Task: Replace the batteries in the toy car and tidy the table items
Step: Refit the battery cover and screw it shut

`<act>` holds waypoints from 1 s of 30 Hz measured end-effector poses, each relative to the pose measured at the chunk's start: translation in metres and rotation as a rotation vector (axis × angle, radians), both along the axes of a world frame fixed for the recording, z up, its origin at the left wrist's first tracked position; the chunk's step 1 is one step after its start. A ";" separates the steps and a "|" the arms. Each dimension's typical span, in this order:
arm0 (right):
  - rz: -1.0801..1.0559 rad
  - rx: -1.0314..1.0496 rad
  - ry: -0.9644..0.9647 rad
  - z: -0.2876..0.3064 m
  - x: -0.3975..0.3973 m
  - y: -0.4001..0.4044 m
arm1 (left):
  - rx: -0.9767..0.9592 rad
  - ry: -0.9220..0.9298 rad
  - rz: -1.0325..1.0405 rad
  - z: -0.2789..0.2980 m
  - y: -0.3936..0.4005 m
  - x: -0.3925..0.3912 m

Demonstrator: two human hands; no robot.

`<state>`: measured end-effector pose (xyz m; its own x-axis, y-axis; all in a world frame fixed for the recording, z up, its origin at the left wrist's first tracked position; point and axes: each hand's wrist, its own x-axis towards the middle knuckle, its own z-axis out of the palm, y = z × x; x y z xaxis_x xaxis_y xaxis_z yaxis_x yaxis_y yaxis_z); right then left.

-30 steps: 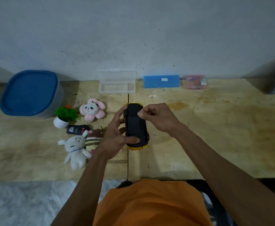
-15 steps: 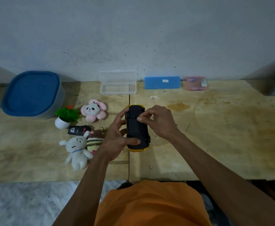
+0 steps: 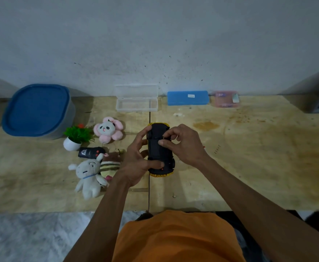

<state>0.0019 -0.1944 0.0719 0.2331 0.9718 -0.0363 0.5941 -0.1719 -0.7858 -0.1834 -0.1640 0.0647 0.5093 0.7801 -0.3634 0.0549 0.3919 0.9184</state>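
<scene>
A yellow toy car (image 3: pixel 159 154) is held upside down above the middle of the wooden table (image 3: pixel 259 157), its black underside facing me. My left hand (image 3: pixel 138 163) grips the car from the left, thumb across the near end. My right hand (image 3: pixel 181 143) rests on the car's right side with fingertips pinched on the underside near the far end. A black remote control (image 3: pixel 90 152) lies to the left among the plush toys. No batteries are visible.
Left of the car lie a white plush (image 3: pixel 88 176), a striped plush (image 3: pixel 109 165), a pink flower plush (image 3: pixel 108 129) and a small potted plant (image 3: pixel 75 137). Along the wall stand a blue-lidded tub (image 3: pixel 37 110), an open clear case (image 3: pixel 137 100), a blue case (image 3: pixel 188 98) and a pink box (image 3: pixel 225 99).
The car stays held in both hands at the same spot. My right fingers have shifted slightly on the underside, pinching near the far end.
</scene>
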 end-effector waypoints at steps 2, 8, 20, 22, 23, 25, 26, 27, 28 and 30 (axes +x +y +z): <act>-0.005 0.007 0.035 0.004 -0.001 0.000 | 0.013 0.011 0.001 0.001 0.002 0.002; -0.014 0.001 0.194 0.012 0.003 0.007 | 0.018 0.006 -0.007 0.002 0.005 0.000; 0.051 0.006 -0.020 0.008 0.006 0.005 | 0.003 -0.017 0.008 0.001 0.002 0.002; 0.042 0.012 -0.058 0.006 0.006 0.006 | -0.029 -0.032 0.014 0.000 0.003 0.002; 0.049 0.017 -0.078 0.005 0.005 0.006 | -0.046 -0.040 0.023 0.000 0.004 0.002; 0.070 0.026 -0.126 0.003 0.003 0.005 | -0.083 -0.067 0.061 0.000 0.005 0.004; 0.079 0.030 -0.148 0.001 0.002 0.003 | -0.100 -0.085 0.084 0.000 0.006 0.004; 0.086 0.036 -0.165 0.000 0.002 0.002 | -0.115 -0.101 0.109 0.000 0.006 0.005; 0.091 0.041 -0.173 -0.002 0.002 0.001 | -0.125 -0.108 0.132 0.000 0.007 0.007; 0.096 0.055 -0.166 -0.008 0.004 -0.001 | -0.124 -0.091 0.151 -0.001 0.008 0.008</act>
